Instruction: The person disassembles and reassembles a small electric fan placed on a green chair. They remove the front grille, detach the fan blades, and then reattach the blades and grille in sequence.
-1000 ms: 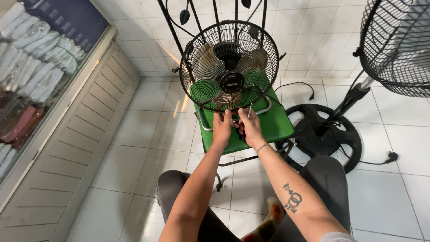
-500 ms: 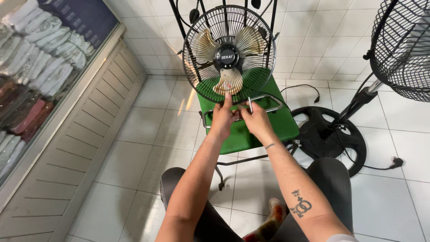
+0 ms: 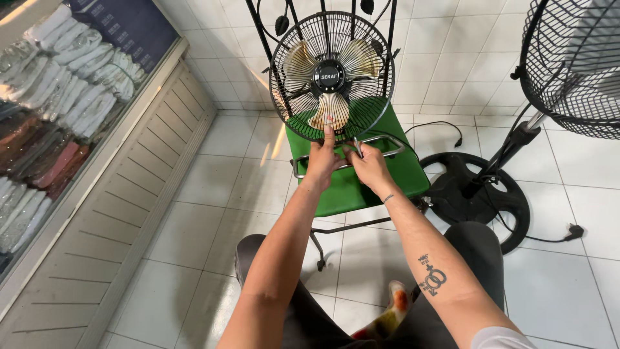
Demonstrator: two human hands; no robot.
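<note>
Bright, even daylight; sharp focus

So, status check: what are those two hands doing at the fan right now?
Left hand at fan cage bottom edge, finger up. Right hand pinching at metal stand bar. Fan on green chair. Nothing blocking.

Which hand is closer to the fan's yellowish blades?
Left. The left hand has a finger up against the fan's grille just below the blades. The right hand sits lower, at the metal stand bar.

Two fans (image 3: 331, 74) (image 3: 571, 61), one green chair (image 3: 361, 184), two hands (image 3: 321, 161) (image 3: 369, 167)
</note>
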